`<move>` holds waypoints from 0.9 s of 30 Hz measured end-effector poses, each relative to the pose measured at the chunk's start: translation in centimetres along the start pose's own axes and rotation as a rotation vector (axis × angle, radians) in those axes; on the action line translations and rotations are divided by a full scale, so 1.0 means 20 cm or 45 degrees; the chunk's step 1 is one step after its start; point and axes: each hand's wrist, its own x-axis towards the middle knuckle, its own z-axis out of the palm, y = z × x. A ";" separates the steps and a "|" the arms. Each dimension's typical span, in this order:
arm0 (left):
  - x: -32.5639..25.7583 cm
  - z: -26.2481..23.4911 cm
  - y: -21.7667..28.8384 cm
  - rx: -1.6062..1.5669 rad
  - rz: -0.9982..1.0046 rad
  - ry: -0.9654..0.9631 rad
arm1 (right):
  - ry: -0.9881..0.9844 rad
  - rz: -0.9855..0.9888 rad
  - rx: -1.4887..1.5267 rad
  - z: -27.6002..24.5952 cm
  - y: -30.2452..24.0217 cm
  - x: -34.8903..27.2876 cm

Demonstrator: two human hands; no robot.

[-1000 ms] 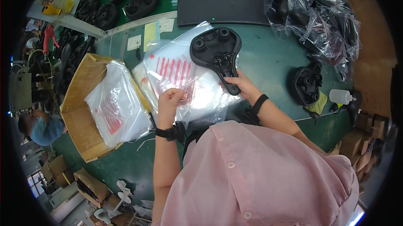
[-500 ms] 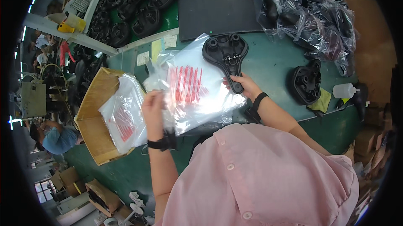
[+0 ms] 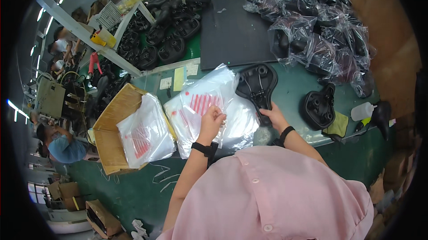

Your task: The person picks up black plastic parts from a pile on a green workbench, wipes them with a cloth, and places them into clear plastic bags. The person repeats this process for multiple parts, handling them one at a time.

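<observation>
A black plastic saddle with a broad rear and narrow nose (image 3: 255, 86), underside up, extends away from the right hand (image 3: 274, 118), whose thumb lies across the nose while its other fingers, closed around it, are largely hidden beneath. Left of the saddle, the left hand (image 3: 211, 124) is over clear plastic bags with red stripes (image 3: 203, 102), its fingers curled close to the thumb; whether film is pinched there cannot be made out. Farther left, a brown open cardboard box (image 3: 109, 145) contains similar bags.
</observation>
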 end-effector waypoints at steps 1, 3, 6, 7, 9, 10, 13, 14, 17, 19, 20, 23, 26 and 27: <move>-0.01 0.00 0.04 -0.084 -0.020 0.007 | 0.077 -0.012 -0.092 0.00 0.02 -0.02; 0.00 -0.05 0.05 -0.041 0.037 0.014 | 0.157 -0.083 -0.104 0.02 0.08 -0.04; 0.00 -0.16 0.10 -0.093 0.069 0.062 | 0.300 -0.107 -0.162 0.03 0.14 -0.01; 0.00 -0.20 0.12 -0.104 0.119 0.109 | 0.312 -0.106 -0.165 0.02 0.14 0.01; -0.03 -0.34 0.18 -0.113 0.172 0.201 | 0.281 -0.102 -0.159 0.05 0.14 0.01; -0.03 -0.41 0.22 -0.157 0.218 0.221 | 0.259 -0.077 -0.113 0.04 0.14 0.01; -0.03 -0.54 0.35 -0.157 0.347 0.233 | 0.176 0.017 0.044 -0.01 0.11 0.03; -0.04 -0.53 0.38 -0.116 0.315 0.222 | 0.121 0.054 0.148 -0.03 0.11 0.02; -0.04 -0.39 0.37 -0.049 0.183 0.206 | -0.008 0.130 0.392 -0.06 0.06 -0.03; -0.02 -0.26 0.26 0.025 0.125 0.148 | -0.143 0.195 0.532 -0.03 -0.01 -0.13; -0.03 -0.17 0.21 0.033 0.111 0.112 | -0.203 0.230 0.594 -0.01 -0.06 -0.19; 0.03 -0.03 -0.09 0.059 0.049 -0.110 | -0.421 0.246 0.524 0.12 -0.16 -0.30; 0.06 0.24 0.00 0.795 0.217 -0.234 | -0.411 0.330 0.391 0.17 -0.13 -0.24; 0.08 0.27 -0.11 0.634 0.191 -0.192 | -0.491 0.323 0.374 0.25 -0.16 -0.23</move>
